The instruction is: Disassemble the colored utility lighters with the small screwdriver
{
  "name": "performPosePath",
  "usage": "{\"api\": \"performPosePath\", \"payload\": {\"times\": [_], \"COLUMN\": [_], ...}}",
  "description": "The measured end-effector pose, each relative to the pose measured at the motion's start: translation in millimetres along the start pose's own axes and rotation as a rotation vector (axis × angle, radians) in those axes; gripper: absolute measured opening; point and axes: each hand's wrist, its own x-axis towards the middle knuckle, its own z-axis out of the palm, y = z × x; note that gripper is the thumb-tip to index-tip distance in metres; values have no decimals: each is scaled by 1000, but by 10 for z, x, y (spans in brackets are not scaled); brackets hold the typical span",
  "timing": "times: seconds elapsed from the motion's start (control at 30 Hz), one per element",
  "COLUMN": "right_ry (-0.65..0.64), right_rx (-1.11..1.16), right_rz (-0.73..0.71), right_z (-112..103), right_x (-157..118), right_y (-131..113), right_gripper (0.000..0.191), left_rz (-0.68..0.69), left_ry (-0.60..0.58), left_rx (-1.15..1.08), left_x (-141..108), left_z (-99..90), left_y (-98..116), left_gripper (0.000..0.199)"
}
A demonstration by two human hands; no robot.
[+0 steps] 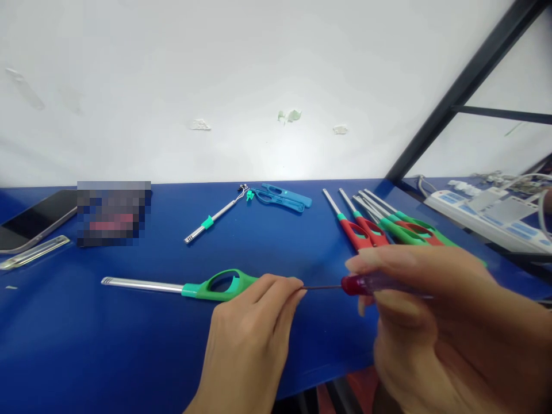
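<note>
My left hand [254, 328] is closed round the handle end of a green lighter [198, 289], whose silver tube points left over the blue table. In my right hand [431, 310] is a screwdriver [366, 284] with a red and clear purple handle. Its thin shaft runs left to the fingertips of my left hand, where the tip is hidden. Behind them lie blue shell halves [282, 198] and a loose silver tube [215, 217] with a teal collar and wires. A small teal piece [250, 196] sits beside the shells.
Several red and green lighters [379, 224] lie at the right. A white power strip [487, 215] is behind the black metal frame [466, 86]. On the left are a phone [34, 218], a clear strip [37, 252] and a blurred-out item [112, 215]. A white wall [259, 86] stands behind.
</note>
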Motion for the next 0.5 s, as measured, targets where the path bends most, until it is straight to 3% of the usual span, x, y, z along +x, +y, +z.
{"api": "performPosePath", "payload": {"times": [0.17,0.27,0.37,0.5], "right_ry": [-82,-72,-102,-153], "right_rx": [16,89,103,111], "right_rz": [81,52,38,52], "right_z": [31,77,110,120], "right_x": [-20,-32,-70,-112], "right_y": [-9,32,97,158], "right_gripper": [26,21,16,22], "left_rz": [-88,-105,-130,-162], "left_ry": [-18,-25,-97,-141], "left_rx": [94,150,128,81], "left_x": [8,10,18,29], "left_z": [19,36,43,49], "left_y": [32,25,8,-8], "left_gripper": [23,23,22,22]}}
